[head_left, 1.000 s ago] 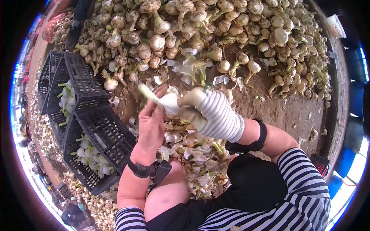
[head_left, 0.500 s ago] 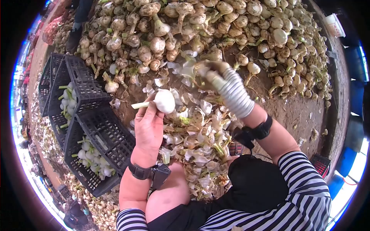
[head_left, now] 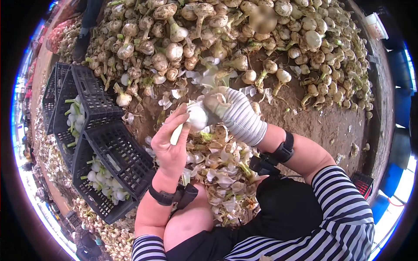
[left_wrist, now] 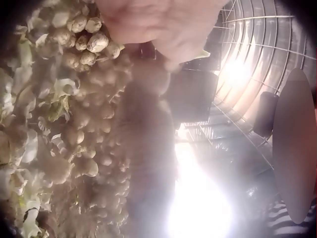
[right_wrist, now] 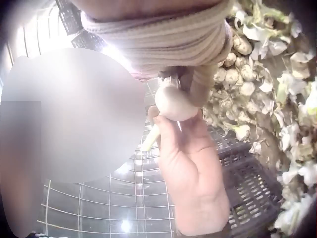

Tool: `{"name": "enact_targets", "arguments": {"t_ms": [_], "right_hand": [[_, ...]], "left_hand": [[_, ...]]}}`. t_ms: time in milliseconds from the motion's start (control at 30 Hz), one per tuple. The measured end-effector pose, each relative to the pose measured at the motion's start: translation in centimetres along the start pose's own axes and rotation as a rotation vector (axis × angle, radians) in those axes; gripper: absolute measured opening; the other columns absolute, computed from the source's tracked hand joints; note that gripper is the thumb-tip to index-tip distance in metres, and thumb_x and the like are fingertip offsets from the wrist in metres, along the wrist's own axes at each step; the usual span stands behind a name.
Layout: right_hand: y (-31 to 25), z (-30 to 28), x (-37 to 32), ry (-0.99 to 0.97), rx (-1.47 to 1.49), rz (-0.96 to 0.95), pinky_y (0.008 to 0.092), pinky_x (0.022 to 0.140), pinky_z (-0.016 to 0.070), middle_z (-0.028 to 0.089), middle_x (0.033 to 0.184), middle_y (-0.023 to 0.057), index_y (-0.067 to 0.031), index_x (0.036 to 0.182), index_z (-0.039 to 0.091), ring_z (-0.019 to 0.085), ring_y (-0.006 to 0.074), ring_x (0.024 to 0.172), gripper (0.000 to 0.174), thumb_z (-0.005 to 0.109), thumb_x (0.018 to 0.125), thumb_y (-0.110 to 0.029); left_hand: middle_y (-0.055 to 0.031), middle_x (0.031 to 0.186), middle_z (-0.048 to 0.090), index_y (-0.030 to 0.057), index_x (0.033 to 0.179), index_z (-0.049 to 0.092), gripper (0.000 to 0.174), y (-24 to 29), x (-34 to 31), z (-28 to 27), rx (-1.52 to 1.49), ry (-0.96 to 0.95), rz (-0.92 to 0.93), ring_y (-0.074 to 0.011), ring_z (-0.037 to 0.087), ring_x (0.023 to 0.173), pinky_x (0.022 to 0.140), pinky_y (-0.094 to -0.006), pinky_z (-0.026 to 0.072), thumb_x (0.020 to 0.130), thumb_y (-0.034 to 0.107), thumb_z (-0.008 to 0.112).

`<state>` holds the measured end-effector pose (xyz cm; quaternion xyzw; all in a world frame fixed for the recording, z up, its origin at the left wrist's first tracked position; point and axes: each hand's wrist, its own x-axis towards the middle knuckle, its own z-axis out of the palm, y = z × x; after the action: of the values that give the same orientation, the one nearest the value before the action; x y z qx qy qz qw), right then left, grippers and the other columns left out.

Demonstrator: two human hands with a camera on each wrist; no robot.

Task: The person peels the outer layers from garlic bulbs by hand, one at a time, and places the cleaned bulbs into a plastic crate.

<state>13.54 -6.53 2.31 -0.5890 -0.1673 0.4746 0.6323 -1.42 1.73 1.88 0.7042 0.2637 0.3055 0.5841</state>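
Note:
A peeled white bulb (head_left: 197, 116) with a short pale green stem is held between both hands in the head view. My bare left hand (head_left: 170, 139) pinches it at the stem side, the stem angled down between thumb and fingers. My gloved right hand (head_left: 237, 114) has its curled fingers against the bulb's other side. The right wrist view shows the white bulb (right_wrist: 174, 102) above the left hand (right_wrist: 193, 168), with the gloved hand (right_wrist: 163, 44) over it. In the left wrist view the left hand (left_wrist: 163, 25) hides the bulb.
Black crates (head_left: 118, 152) at the left hold white bulbs with trimmed green stems (head_left: 104, 180). A large heap of unpeeled bulbs (head_left: 174, 51) lies across the far side. Loose skins (head_left: 226, 174) are piled below the hands. A white bucket (head_left: 376, 26) stands at the far right.
The gloved hand came back from the far right side to the bulb, after moving away from it earlier. In the left hand the stem has turned from pointing left to pointing down.

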Motion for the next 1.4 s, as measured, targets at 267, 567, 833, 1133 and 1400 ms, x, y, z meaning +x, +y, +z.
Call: {"name": "enact_targets", "arguments": {"t_ms": [267, 567, 833, 1133, 1400], "right_hand": [[-0.7, -0.2, -0.9, -0.030, 0.063, -0.123, 0.0314, 0.061, 0.0523, 0.063, 0.084, 0.0113, -0.0030, 0.097, 0.056, 0.064, 0.0220, 0.074, 0.014, 0.059, 0.086, -0.011], [-1.8, -3.4, 0.9, -0.090, 0.608, 0.081, 0.0284, 0.069, 0.0531, 0.063, 0.086, 0.0091, -0.0004, 0.100, 0.058, 0.064, 0.0196, 0.075, 0.030, 0.054, 0.090, -0.029], [-1.4, -0.7, -1.1, -0.158, -0.652, -0.696, 0.0310, 0.072, 0.0506, 0.062, 0.090, 0.0103, -0.0006, 0.095, 0.058, 0.062, 0.0206, 0.081, 0.024, 0.066, 0.081, -0.017], [-1.7, -0.3, -1.6, -0.114, -0.620, -0.619, 0.0327, 0.066, 0.0489, 0.061, 0.083, 0.0125, -0.0026, 0.095, 0.055, 0.061, 0.0236, 0.077, 0.032, 0.072, 0.076, -0.021], [-1.7, -2.4, -0.4, -0.358, 0.235, 0.131, 0.0248, 0.074, 0.0491, 0.062, 0.088, 0.0043, 0.0002, 0.102, 0.054, 0.058, 0.0108, 0.084, 0.031, 0.065, 0.084, -0.023]], "left_hand": [[-0.0174, 0.122, 0.053, 0.0002, 0.115, 0.055, 0.029, 0.1, 0.4, 0.2, -0.368, 0.012, -0.145, -0.0247, 0.055, 0.109, 0.093, -0.0333, 0.0447, 0.088, 0.008, 0.057], [-0.0131, 0.124, 0.051, 0.0030, 0.135, 0.035, 0.042, 0.6, 0.8, -0.5, -0.977, -0.016, -0.462, -0.0228, 0.056, 0.108, 0.088, -0.0343, 0.0503, 0.097, 0.019, 0.040], [-0.0152, 0.121, 0.053, -0.0027, 0.130, 0.040, 0.042, 1.4, 0.6, -0.3, -0.575, -0.055, -0.446, -0.0226, 0.056, 0.107, 0.092, -0.0354, 0.0470, 0.092, 0.012, 0.050], [-0.0171, 0.129, 0.048, -0.0026, 0.126, 0.046, 0.037, 0.7, 0.4, -0.5, -0.840, -0.014, -0.435, -0.0253, 0.052, 0.114, 0.095, -0.0372, 0.0451, 0.090, 0.005, 0.052], [-0.0189, 0.137, 0.039, 0.0049, 0.124, 0.051, 0.035, -0.1, 0.0, -1.4, -1.010, -0.215, -0.378, -0.0265, 0.047, 0.120, 0.101, -0.0370, 0.0389, 0.089, 0.003, 0.050]]}}
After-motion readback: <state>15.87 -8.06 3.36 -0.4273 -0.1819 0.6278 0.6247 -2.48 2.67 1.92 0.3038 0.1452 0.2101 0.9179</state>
